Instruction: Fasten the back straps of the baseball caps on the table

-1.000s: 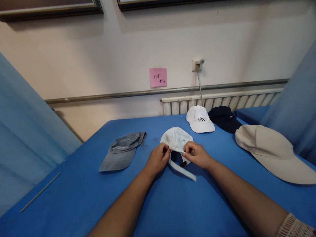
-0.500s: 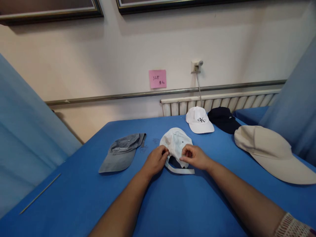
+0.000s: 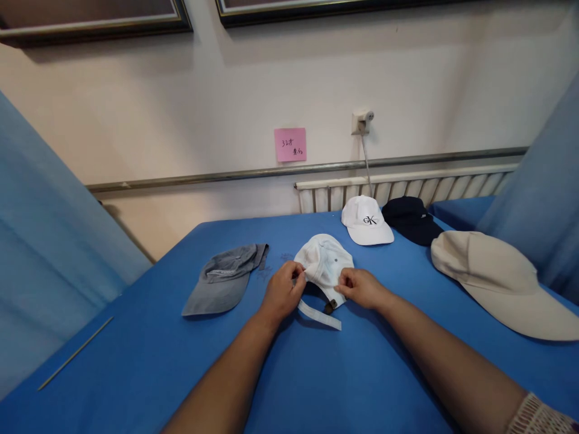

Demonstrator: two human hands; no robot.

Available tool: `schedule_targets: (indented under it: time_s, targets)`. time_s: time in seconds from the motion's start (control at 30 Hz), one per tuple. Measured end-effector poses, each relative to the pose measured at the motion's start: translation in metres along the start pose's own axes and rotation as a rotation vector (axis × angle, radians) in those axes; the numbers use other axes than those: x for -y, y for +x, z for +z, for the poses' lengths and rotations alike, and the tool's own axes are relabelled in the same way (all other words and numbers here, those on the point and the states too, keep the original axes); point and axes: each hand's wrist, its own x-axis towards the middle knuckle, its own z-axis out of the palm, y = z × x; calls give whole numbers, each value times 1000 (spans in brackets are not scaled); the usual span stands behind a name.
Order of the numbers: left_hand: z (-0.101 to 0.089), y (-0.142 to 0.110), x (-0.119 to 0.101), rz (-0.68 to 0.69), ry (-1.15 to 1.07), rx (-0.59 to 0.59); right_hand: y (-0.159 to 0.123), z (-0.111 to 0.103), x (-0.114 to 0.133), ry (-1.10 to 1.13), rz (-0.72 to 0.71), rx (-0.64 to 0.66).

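A pale, washed-out baseball cap (image 3: pixel 326 256) lies in the middle of the blue-covered table, its back opening toward me. My left hand (image 3: pixel 284 290) pinches the cap's left edge beside the opening. On the other side, my right hand (image 3: pixel 360 288) grips the right edge with closed fingers. The cap's loose strap (image 3: pixel 320 316) hangs out below the opening, its free end pointing right. Near my right fingertips, a dark buckle (image 3: pixel 330 306) shows on the cap's rim.
To the left lies a grey cap (image 3: pixel 221 283), with a thin stick (image 3: pixel 76 352) farther out. A white cap (image 3: pixel 367 222), a black cap (image 3: pixel 411 220) and a large beige cap (image 3: pixel 502 277) sit on the right. Blue curtains (image 3: pixel 58 241) hang at both sides.
The strap's free end has come loose from the right side and swung left and toward me. The buckle is now exposed. Both hands stay at the cap's edges.
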Motion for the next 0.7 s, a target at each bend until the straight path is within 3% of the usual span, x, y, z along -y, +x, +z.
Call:
schedule_targets:
  time_s: [0.23,0.4,0.6,0.7]
  targets:
    - [4,0,4,12,-14,-41,2,6,-9,60,67,7]
    - [3,-1,1,53,-49,-152,2,6,-8,140,78,14]
    - [3,-4,-5,121,-112,-202,-8,1,16,108,-155,-126]
    - [6,-6,-6,132,-144,-169,-17,2,32,121,-259,-70]
